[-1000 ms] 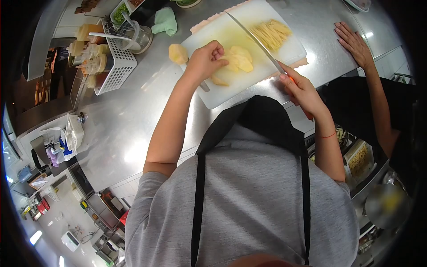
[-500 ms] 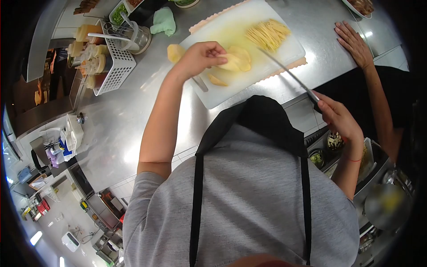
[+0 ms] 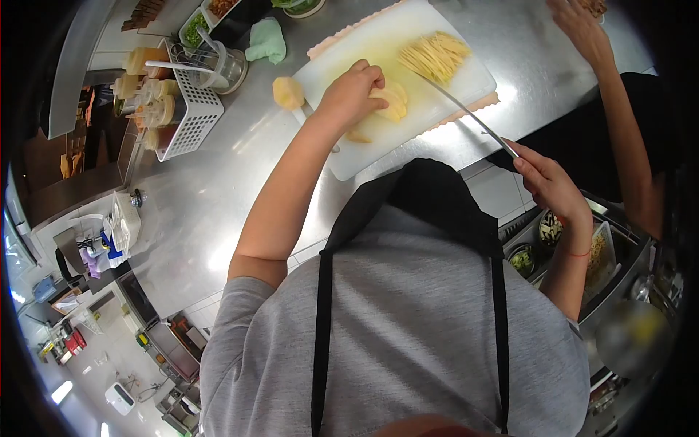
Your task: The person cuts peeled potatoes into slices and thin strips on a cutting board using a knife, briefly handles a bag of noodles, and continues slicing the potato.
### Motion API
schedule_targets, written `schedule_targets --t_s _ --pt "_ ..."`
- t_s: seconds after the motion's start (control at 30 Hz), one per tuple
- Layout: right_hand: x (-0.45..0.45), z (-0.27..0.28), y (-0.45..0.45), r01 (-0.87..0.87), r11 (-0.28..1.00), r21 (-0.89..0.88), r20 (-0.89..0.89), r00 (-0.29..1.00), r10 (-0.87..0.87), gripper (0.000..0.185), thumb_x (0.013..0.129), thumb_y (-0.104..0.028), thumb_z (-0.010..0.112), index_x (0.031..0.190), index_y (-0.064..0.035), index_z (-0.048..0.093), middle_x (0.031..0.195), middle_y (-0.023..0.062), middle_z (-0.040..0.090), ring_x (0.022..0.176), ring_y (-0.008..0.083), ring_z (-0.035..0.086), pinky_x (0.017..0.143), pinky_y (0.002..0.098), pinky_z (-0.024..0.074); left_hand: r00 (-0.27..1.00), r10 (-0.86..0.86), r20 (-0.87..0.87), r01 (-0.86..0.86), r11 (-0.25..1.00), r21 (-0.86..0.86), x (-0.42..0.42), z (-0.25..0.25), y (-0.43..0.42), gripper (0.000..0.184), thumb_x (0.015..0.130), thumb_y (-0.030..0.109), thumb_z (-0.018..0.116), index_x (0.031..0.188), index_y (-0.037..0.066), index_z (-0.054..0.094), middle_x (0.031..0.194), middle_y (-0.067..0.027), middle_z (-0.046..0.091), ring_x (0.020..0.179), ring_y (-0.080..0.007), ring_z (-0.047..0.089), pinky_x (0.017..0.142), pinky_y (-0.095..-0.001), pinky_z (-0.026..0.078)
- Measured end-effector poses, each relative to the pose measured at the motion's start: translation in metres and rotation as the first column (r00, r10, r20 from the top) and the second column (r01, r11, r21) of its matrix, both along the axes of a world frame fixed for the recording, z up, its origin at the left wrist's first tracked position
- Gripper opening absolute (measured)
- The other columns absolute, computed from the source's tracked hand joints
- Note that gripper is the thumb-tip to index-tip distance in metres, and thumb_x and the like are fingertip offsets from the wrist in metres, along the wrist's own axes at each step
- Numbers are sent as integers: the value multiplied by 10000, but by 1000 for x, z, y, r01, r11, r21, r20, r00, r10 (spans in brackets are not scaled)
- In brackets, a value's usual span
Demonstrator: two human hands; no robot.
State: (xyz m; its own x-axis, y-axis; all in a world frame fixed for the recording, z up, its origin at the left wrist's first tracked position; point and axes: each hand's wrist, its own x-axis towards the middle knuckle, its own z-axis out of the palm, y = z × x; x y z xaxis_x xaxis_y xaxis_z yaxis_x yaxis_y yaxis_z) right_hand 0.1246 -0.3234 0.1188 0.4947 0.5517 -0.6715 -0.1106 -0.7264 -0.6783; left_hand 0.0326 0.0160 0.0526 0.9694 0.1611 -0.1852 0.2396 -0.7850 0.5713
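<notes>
My left hand (image 3: pixel 355 96), fingers bent and closed, grips a stack of pale yellow potato slices (image 3: pixel 395 103) on the white cutting board (image 3: pixel 348 162). In my right hand (image 3: pixel 547 182) is the handle of a long knife (image 3: pixel 466 111); its tip lies beside a pile of thin potato strips (image 3: pixel 437 58) at the board's right side. A small potato piece (image 3: pixel 357 136) rests below my left hand. Left of the board sits a peeled, cut potato (image 3: pixel 288 92). A light-handled utensil (image 3: pixel 300 115) is partly hidden under my left wrist.
Another person's hand (image 3: pixel 586 36) and forearm reach in at the upper right. To the left stand a white basket (image 3: pixel 191 109) of sauce bottles, a clear container (image 3: pixel 231 69) with utensils and a green cloth (image 3: pixel 266 40). Food containers (image 3: pixel 523 258) are at lower right.
My left hand has moved right and turned over the slices, which look gathered closer together. The knife has shifted slightly left. The other person's hand has lifted from the counter and moved up.
</notes>
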Motion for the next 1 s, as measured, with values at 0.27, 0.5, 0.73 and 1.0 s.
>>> schedule_targets --t_s 0.27,0.5,0.73,1.0 --pt "0 -1 4 -25 999 40 19 1000 24 448 958 -387 529 1363 -199 506 595 -47 296 502 53 298 456 231 283 998 -52 -29 52 999 -16 1 8 -2 264 717 88 738 870 56 525 852 -76 585 817 -243 579 714 -358 457" --pt "2 -4 5 -29 999 39 25 999 28 449 957 -385 530 1361 -190 508 600 -32 311 519 58 307 467 238 293 992 -12 -127 -51 875 -481 -29 9 46 174 814 134 738 889 51 605 790 62 541 760 -58 490 704 -231 423" --pt "3 -1 15 -71 997 30 27 997 70 439 963 -364 523 1360 -178 507 593 -24 306 522 68 315 488 249 309 981 -19 -192 -89 838 -538 -21 -7 57 160 831 110 716 957 44 643 798 60 559 744 -49 493 721 -215 429" --pt "3 -6 11 -82 996 38 60 995 80 450 955 -377 532 1362 -189 505 590 -21 316 518 68 323 481 251 316 999 22 28 -18 991 -130 -11 -3 37 277 753 124 758 969 44 604 838 -4 546 732 -119 490 707 -248 442"
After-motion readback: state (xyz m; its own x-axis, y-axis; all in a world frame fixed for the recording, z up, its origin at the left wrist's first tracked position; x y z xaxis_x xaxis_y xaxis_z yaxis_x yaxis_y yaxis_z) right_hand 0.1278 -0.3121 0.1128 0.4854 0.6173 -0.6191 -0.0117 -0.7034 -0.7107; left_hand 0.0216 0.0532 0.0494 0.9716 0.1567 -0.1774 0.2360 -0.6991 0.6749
